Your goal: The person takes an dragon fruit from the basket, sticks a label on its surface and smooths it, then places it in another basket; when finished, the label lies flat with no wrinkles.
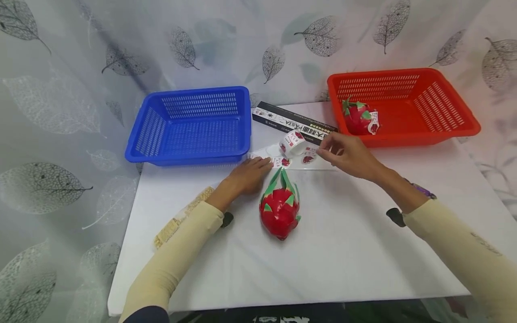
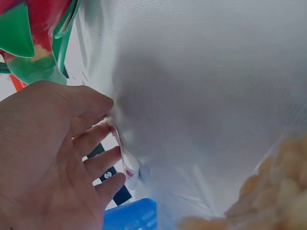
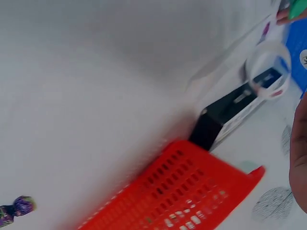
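My left hand lies with fingers extended on a white strip of dragon fruit stickers, by the blue basket. Attached to the strip, a sticker roll stands on edge. Right of the roll, my right hand is raised with thumb and index finger curled together. A small round sticker shows at its fingertips in the right wrist view; the fingers partly hide it in the head view. A red dragon fruit with green leaf tips lies on the table below the strip.
A blue basket stands at back left, and a red basket holding a stickered dragon fruit at back right. Between them lies a long black pasta box. A clear bag of yellowish pieces is beside my left forearm; a purple-wrapped candy lies near my right wrist.
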Motion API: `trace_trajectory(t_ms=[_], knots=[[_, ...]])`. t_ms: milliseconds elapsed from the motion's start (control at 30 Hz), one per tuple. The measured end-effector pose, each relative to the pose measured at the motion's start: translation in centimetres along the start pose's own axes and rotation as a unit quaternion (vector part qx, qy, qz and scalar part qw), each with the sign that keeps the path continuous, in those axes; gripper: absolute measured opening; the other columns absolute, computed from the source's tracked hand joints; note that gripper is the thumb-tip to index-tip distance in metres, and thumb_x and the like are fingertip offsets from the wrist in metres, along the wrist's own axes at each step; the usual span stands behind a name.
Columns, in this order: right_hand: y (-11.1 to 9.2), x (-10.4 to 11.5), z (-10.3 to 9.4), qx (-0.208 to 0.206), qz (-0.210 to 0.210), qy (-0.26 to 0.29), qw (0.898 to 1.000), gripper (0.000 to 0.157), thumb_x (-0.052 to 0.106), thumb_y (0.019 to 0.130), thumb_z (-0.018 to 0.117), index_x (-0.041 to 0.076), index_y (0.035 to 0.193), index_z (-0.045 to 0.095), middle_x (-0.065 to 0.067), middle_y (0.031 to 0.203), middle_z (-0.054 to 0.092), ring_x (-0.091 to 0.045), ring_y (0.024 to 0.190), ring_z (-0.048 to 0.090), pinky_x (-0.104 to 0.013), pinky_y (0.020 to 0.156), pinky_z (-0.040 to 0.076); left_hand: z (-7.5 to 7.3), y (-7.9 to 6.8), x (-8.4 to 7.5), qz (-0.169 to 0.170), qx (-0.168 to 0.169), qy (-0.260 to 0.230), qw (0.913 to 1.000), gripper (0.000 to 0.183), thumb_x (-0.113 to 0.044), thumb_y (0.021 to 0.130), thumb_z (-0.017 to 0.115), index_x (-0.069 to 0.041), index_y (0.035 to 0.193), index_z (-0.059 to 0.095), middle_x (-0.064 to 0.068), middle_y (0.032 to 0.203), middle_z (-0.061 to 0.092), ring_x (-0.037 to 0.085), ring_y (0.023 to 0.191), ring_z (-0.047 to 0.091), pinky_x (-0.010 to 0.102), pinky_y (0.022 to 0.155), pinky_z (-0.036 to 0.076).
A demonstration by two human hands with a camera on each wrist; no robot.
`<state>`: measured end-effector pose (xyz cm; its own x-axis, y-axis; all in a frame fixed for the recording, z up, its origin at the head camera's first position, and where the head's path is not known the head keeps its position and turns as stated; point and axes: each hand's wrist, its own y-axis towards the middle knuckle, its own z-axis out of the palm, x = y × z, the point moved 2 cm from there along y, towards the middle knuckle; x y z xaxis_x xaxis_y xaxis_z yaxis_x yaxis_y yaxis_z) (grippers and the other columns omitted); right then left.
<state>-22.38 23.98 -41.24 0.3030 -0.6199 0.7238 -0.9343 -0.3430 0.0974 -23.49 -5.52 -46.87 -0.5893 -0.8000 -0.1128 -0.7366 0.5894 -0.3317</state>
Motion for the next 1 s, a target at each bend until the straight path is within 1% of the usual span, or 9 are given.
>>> trace_trajectory(t_ms=[67,167,300,400,533,600,767,900,1000], knots=[[-0.4,1.1,0.4,0.021,-0.007,0.009,1.0,0.017,0.017,0.097,0.079,0.009,0.109,0.071,-0.008,0.1,0.071,-0.024,0.087,0.065,-0.018,0.071,0.056,0.0,0.0,0.1,0.002,-0.009,-0.007,0.9999,0.059,-0.015,0.108,0.05,-0.012,0.165,0.038,0.007,0.173,0.034,0.029,0.161,0.028,0.047,0.133,0.019],[-1.1,2.4,1.2,0.063,-0.016,0.042,0.997,0.015,0.015,0.097,0.078,0.009,0.107,0.071,-0.006,0.102,0.071,-0.025,0.087,0.066,-0.021,0.074,0.059,-0.1,0.0,0.1,0.004,-0.023,-0.02,0.9995,0.057,-0.016,0.109,0.05,-0.013,0.164,0.04,0.008,0.172,0.036,0.028,0.161,0.029,0.047,0.132,0.02],[-2.3,3.5,2.4,0.11,-0.02,0.107,0.988,0.008,0.011,0.099,0.074,0.008,0.105,0.07,-0.007,0.102,0.07,-0.028,0.086,0.067,-0.025,0.08,0.061,-0.5,-0.4,-0.1,0.008,-0.049,-0.049,0.9975,0.053,-0.019,0.11,0.05,-0.015,0.163,0.043,0.008,0.17,0.039,0.028,0.159,0.032,0.046,0.132,0.022],[-3.2,3.9,3.2,0.135,-0.021,0.151,0.979,0.004,0.01,0.101,0.069,0.007,0.104,0.069,-0.008,0.102,0.068,-0.027,0.089,0.067,-0.027,0.083,0.06,-1.2,-1.2,-0.4,0.011,-0.072,-0.097,0.9926,0.048,-0.02,0.111,0.048,-0.015,0.16,0.049,0.008,0.165,0.047,0.027,0.157,0.038,0.045,0.13,0.028],[-4.4,4.0,4.4,0.162,-0.012,0.206,0.965,0.006,0.008,0.102,0.065,0.004,0.106,0.068,-0.009,0.106,0.066,-0.025,0.095,0.066,-0.031,0.078,0.062,-2.3,-2.6,-1.0,0.018,-0.094,-0.177,0.9795,0.042,-0.02,0.112,0.049,-0.016,0.153,0.058,0.005,0.155,0.058,0.026,0.151,0.046,0.045,0.125,0.037],[-5.0,4.0,5.0,0.173,-0.002,0.229,0.958,0.008,0.008,0.102,0.064,0.003,0.106,0.067,-0.013,0.105,0.066,-0.025,0.094,0.065,-0.033,0.075,0.063,-2.8,-3.4,-1.3,0.027,-0.1,-0.21,0.9723,0.039,-0.02,0.112,0.051,-0.017,0.15,0.061,0.003,0.152,0.061,0.025,0.149,0.049,0.045,0.124,0.04],[-6.1,4.0,6.9,0.199,0.018,0.254,0.946,0.011,0.011,0.102,0.064,0.003,0.108,0.069,-0.016,0.103,0.066,-0.036,0.093,0.064,-0.032,0.073,0.062,-3.7,-5.6,-2.3,0.06,-0.091,-0.28,0.954,0.037,-0.021,0.112,0.052,-0.019,0.148,0.063,0.0,0.151,0.061,0.02,0.148,0.049,0.042,0.123,0.041],[-6.5,3.9,8.1,0.208,0.025,0.254,0.944,0.012,0.013,0.102,0.065,0.003,0.108,0.07,-0.011,0.101,0.068,-0.041,0.094,0.063,-0.033,0.072,0.062,-3.8,-7.4,-3.0,0.083,-0.072,-0.328,0.9384,0.037,-0.023,0.113,0.052,-0.018,0.148,0.063,-0.002,0.15,0.06,0.018,0.146,0.049,0.042,0.123,0.041],[-6.4,4.0,8.6,0.203,0.025,0.247,0.947,0.011,0.013,0.102,0.066,0.005,0.107,0.071,-0.009,0.1,0.068,-0.039,0.093,0.064,-0.034,0.071,0.062,-3.5,-8.3,-3.5,0.095,-0.056,-0.343,0.9329,0.039,-0.029,0.112,0.054,-0.019,0.149,0.061,-0.004,0.149,0.06,0.017,0.143,0.05,0.042,0.121,0.042]])
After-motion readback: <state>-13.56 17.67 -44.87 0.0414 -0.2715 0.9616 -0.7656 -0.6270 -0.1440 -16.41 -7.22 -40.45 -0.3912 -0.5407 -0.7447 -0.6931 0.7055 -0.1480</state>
